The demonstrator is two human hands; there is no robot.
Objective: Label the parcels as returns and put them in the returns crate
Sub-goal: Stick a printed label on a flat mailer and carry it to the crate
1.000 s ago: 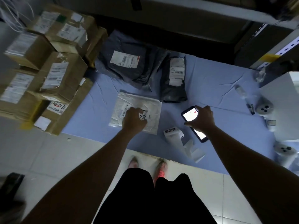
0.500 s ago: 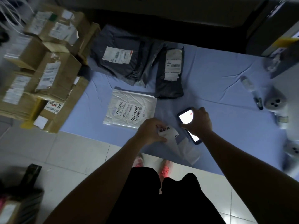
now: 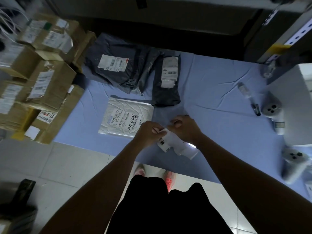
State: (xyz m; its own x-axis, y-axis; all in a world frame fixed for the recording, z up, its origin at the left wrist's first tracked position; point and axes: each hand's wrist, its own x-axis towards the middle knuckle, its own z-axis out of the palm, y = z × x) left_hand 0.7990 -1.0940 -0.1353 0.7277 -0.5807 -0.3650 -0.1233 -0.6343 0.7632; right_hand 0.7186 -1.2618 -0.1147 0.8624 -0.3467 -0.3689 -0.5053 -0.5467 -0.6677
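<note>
Pinches the upper end of the white label strip (image 3: pixel 169 142) between both hands, over the near part of the bench (image 3: pixel 219 98). Grips it from the left with the left hand (image 3: pixel 147 132), fingers curled, thumb and forefinger closed on the paper. Meets it from the right with the right hand (image 3: pixel 184 127), fingers curled in too, tips closed on the same end. Lets the rest of the strip hang toward the near edge, black print on it, too small to read.

Just left of the left hand, flat on the blue cloth: the white parcel (image 3: pixel 125 119), label up, handwritten digits beside the barcode. Farther back, the large grey bag (image 3: pixel 116 65) at the far left of the cloth and the narrow grey bag (image 3: pixel 167 88) right of it, just beyond the white parcel's far right corner, each with a white label.

Under the right wrist, a small bright glow (image 3: pixel 192 146), source hidden.

At the left edge, piled cardboard boxes (image 3: pixel 43 81). Well to the right on the cloth, a marker (image 3: pixel 255 107), the far roll (image 3: pixel 271 108) beside it, the near roll (image 3: pixel 293 159), and a white box (image 3: pixel 297 102) at the right margin.
</note>
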